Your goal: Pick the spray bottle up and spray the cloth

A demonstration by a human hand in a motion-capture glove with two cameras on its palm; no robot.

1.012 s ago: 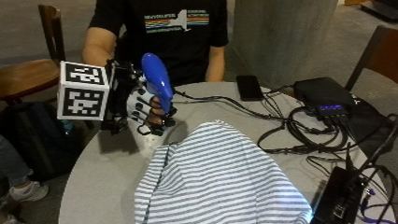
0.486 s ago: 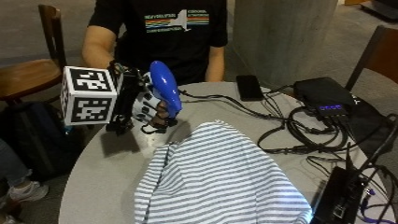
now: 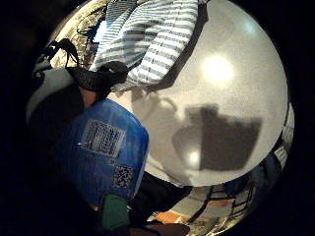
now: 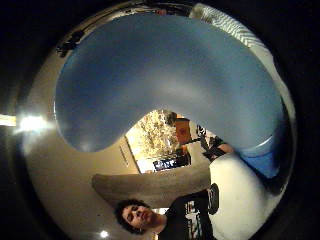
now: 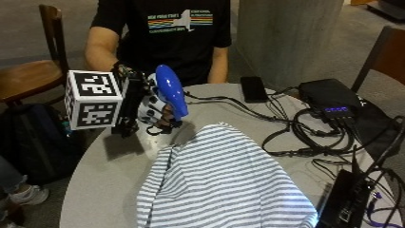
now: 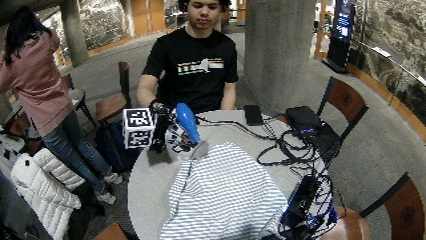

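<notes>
One gloved right hand (image 5: 152,107) is what I see, its fingers (image 5: 166,113) curled around the blue spray bottle (image 5: 171,90), held upright above the round desk (image 5: 104,185). Striped cloth (image 5: 221,183) lies at its five o'clock, close by.

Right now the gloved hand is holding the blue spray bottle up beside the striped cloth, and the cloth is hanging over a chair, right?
Not quite. The gloved hand does hold the blue spray bottle up beside the striped cloth, but the cloth lies spread on the round table, as the outside view shows.
</notes>
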